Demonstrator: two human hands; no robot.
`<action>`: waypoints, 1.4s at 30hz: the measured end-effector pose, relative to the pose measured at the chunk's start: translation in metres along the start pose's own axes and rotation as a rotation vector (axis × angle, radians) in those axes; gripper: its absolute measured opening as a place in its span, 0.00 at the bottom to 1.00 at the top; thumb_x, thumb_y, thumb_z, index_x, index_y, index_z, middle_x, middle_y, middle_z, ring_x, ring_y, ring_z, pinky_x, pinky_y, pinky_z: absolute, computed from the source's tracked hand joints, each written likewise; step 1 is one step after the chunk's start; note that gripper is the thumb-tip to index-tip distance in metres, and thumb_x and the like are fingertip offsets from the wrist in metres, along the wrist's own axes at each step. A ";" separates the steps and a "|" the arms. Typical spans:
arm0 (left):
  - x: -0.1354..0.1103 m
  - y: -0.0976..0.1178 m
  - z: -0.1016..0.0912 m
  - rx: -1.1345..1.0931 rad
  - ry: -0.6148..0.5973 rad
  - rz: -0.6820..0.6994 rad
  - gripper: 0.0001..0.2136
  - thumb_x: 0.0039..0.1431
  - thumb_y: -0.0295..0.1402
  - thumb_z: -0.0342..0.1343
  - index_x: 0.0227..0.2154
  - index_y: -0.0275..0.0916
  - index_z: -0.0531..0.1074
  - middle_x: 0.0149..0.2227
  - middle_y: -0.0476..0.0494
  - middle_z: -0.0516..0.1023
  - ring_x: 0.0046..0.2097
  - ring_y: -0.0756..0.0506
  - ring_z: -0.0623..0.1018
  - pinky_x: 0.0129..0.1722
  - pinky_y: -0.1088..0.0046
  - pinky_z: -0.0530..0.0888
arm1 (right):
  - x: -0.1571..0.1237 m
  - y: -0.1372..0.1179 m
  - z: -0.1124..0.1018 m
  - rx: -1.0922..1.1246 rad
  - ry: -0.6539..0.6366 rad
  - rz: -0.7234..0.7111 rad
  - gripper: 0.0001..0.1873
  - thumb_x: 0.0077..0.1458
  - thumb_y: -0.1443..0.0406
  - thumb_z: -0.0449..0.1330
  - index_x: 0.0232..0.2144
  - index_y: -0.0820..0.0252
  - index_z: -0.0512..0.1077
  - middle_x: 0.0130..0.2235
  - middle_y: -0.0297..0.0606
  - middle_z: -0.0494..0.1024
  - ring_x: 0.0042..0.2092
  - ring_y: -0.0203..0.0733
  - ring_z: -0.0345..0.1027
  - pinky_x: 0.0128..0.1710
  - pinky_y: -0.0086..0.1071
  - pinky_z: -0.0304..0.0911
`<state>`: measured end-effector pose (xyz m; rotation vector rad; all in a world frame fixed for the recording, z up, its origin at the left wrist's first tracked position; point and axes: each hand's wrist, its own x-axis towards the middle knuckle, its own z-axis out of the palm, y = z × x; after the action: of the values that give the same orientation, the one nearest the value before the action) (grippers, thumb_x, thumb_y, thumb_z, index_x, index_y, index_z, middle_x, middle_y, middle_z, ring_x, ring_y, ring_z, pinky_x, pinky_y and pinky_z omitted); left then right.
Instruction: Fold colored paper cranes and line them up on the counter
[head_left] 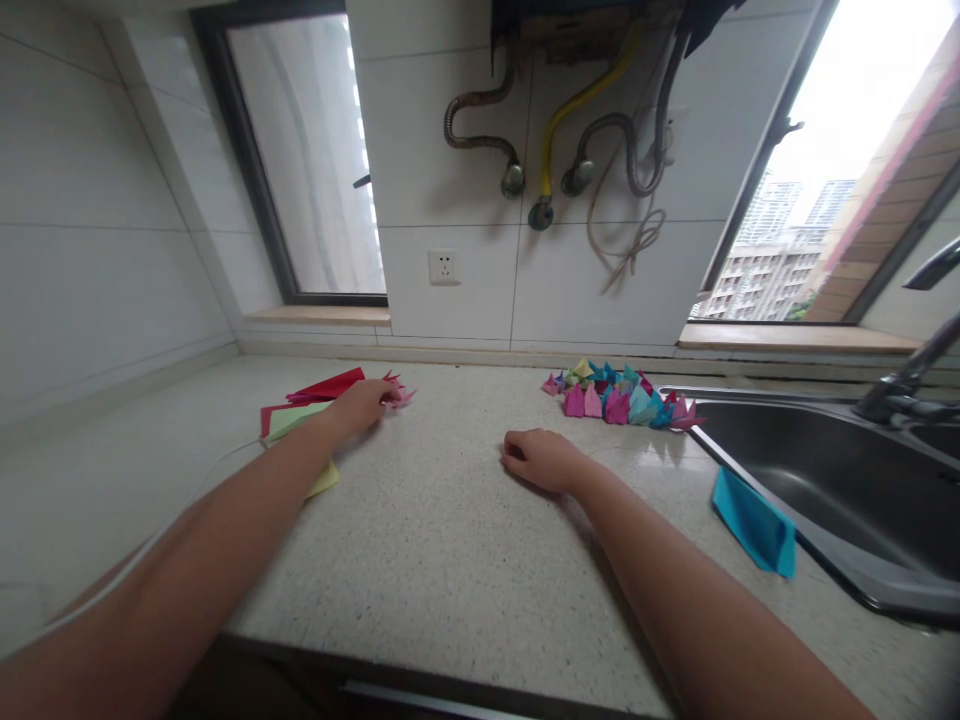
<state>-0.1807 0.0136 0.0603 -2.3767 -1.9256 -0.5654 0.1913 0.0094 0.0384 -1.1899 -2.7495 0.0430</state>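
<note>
At the back left of the counter, my left hand (366, 402) has its fingers closed at a pink folded-paper piece (403, 396) with pointed tips. Its fingertips partly cover the piece, and a red pointed paper piece (391, 378) sits just behind. Beneath and beside my left forearm lie sheets of coloured paper: red (330, 386), pale green (294, 418) and yellow (324, 480). My right hand (546, 458) rests on the middle of the counter, fingers curled in, with nothing visible in them. Beyond it stands a cluster of pink, blue and yellow origami pieces (616, 404).
A folded blue paper (754, 522) lies by the rim of the steel sink (795, 450) on the right, under a faucet (892, 395). A white cable (142, 560) runs along my left arm. Pipes and a socket (443, 267) are on the tiled wall.
</note>
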 end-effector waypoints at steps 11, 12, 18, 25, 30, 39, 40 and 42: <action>-0.024 0.136 0.007 -0.463 0.198 0.087 0.06 0.56 0.30 0.58 0.35 0.41 0.79 0.37 0.44 0.82 0.40 0.45 0.79 0.43 0.69 0.73 | 0.002 -0.003 0.002 0.285 0.130 0.009 0.13 0.60 0.58 0.56 0.46 0.54 0.69 0.37 0.38 0.79 0.35 0.41 0.71 0.34 0.32 0.56; -0.024 0.149 0.011 -0.528 0.223 0.080 0.06 0.56 0.30 0.59 0.35 0.41 0.79 0.38 0.44 0.82 0.40 0.45 0.79 0.44 0.69 0.73 | 0.003 -0.004 0.002 0.375 0.169 0.021 0.17 0.60 0.58 0.57 0.50 0.54 0.65 0.38 0.38 0.79 0.34 0.40 0.71 0.34 0.31 0.57; -0.023 0.181 0.040 -0.918 0.349 -0.010 0.07 0.59 0.31 0.58 0.38 0.38 0.77 0.41 0.41 0.81 0.43 0.45 0.80 0.48 0.67 0.75 | 0.003 -0.008 0.002 0.717 0.317 0.047 0.32 0.58 0.54 0.59 0.59 0.54 0.51 0.49 0.44 0.74 0.31 0.35 0.70 0.36 0.33 0.64; -0.035 0.169 0.045 -0.940 0.314 0.056 0.09 0.59 0.36 0.58 0.39 0.39 0.78 0.41 0.41 0.81 0.44 0.44 0.79 0.48 0.65 0.75 | 0.007 -0.013 0.004 0.723 0.383 -0.012 0.30 0.59 0.61 0.59 0.61 0.53 0.55 0.52 0.44 0.73 0.34 0.36 0.71 0.40 0.35 0.65; -0.034 0.170 0.047 -0.892 0.260 0.118 0.08 0.59 0.32 0.57 0.40 0.40 0.78 0.42 0.42 0.80 0.44 0.45 0.79 0.49 0.66 0.74 | 0.011 -0.012 0.003 0.716 0.454 0.020 0.14 0.60 0.60 0.58 0.47 0.59 0.68 0.45 0.41 0.76 0.38 0.38 0.70 0.41 0.35 0.66; -0.031 0.151 0.044 -0.752 0.379 0.008 0.10 0.59 0.33 0.56 0.41 0.40 0.77 0.41 0.43 0.81 0.40 0.46 0.78 0.44 0.67 0.75 | 0.014 -0.003 0.005 0.937 0.445 0.154 0.17 0.59 0.51 0.57 0.42 0.58 0.70 0.41 0.41 0.78 0.33 0.38 0.70 0.27 0.30 0.67; -0.030 0.148 0.042 -0.727 0.402 -0.013 0.09 0.59 0.33 0.56 0.41 0.40 0.77 0.40 0.43 0.81 0.39 0.46 0.78 0.44 0.68 0.75 | 0.014 -0.004 0.004 0.980 0.429 0.148 0.18 0.59 0.52 0.58 0.43 0.58 0.69 0.41 0.41 0.78 0.34 0.38 0.71 0.27 0.30 0.68; -0.028 0.140 0.039 -0.667 0.447 -0.061 0.09 0.58 0.33 0.56 0.40 0.40 0.77 0.39 0.44 0.81 0.39 0.46 0.78 0.43 0.68 0.75 | 0.013 -0.006 0.002 1.062 0.399 0.116 0.17 0.58 0.52 0.59 0.43 0.58 0.69 0.42 0.41 0.78 0.34 0.37 0.71 0.27 0.29 0.68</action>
<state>-0.0416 -0.0361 0.0433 -2.1894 -1.7855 -1.8022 0.1778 0.0145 0.0385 -0.8718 -1.8138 1.0004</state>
